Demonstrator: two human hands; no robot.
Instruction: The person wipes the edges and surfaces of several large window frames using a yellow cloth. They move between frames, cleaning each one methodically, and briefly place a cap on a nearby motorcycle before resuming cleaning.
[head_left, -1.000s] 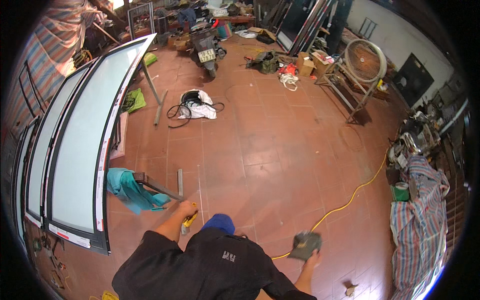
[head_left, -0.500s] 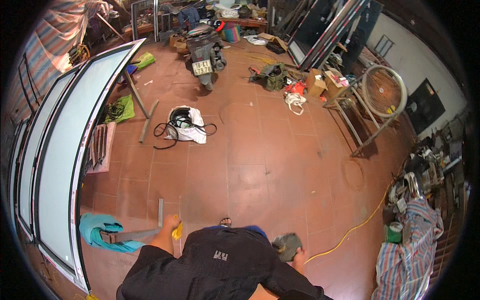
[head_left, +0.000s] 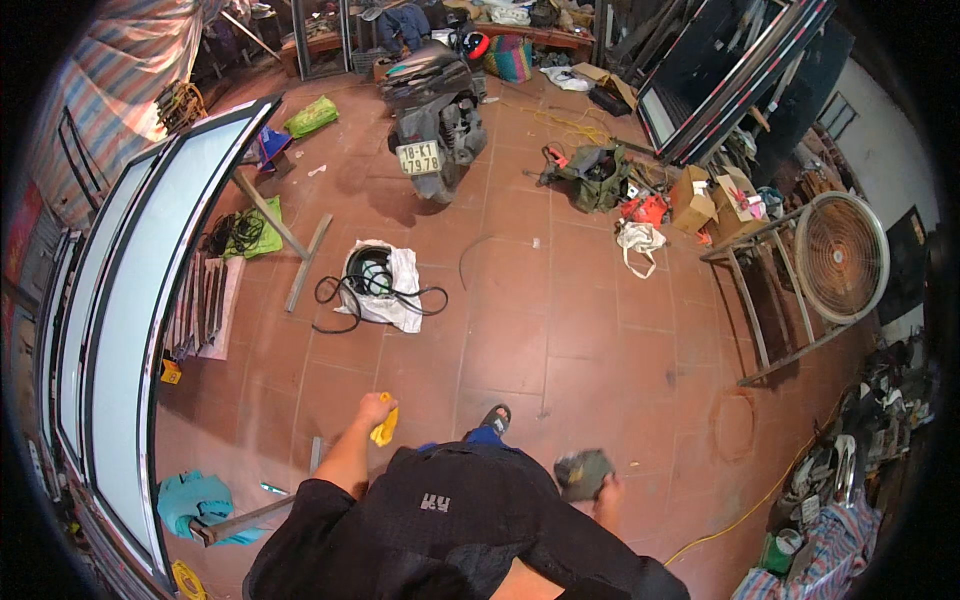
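Observation:
My left hand (head_left: 372, 410) is closed round a small yellow item (head_left: 384, 427) that hangs from the fingers, perhaps soft; its kind is unclear. My right hand (head_left: 608, 490) grips the edge of a flat, dark grey-green object (head_left: 582, 474), blurred, which looks like a cap or a pouch. Both hands are out to the sides of my body, over the red tiled floor (head_left: 520, 350). A sandalled foot (head_left: 497, 418) shows between them. Near my left arm, a turquoise cloth (head_left: 192, 502) lies over the end of a bar (head_left: 245, 520).
Large framed glass panels (head_left: 150, 300) stand along the left. Ahead are a white sack with black cable (head_left: 402, 290) and a parked motorbike (head_left: 435, 140). A round fan (head_left: 842, 257) stands on the right, by cardboard boxes (head_left: 690, 200). A yellow cord (head_left: 740, 522) crosses the floor at lower right.
The view has shifted; the motorbike and sack appear slightly lower. My left hand has swung forward with the yellow item, and my foot shows more. My right hand still holds the dark object.

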